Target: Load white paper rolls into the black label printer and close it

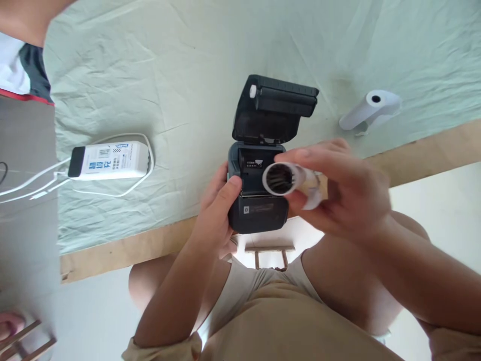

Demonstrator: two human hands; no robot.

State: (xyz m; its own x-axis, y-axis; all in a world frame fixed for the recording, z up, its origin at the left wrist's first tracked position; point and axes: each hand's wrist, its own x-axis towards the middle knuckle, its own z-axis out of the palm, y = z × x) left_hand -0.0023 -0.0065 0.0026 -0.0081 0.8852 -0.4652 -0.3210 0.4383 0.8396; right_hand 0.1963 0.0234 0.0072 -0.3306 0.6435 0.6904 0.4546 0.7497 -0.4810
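My left hand (216, 205) grips a small dark portable printer (259, 215) from its left side, with the thumb on the rim of the paper bay. The printer's lid (276, 108) stands swung up, showing a black roller, and no roll lies in the bay. Just right of the bay, my right hand (345, 185) is closed on a thin paper roll (296, 180). Its round hollow end faces the camera, and a loose flap of paper hangs from it. My right fingers are slightly blurred.
A fuller white paper roll (370, 108) lies on the green cloth (188, 60) at the right, its end loose. On the left is a white power strip (108, 160) with cables. Another person's arm (26, 20) enters at top left. The table's wooden edge (124, 245) runs in front of me.
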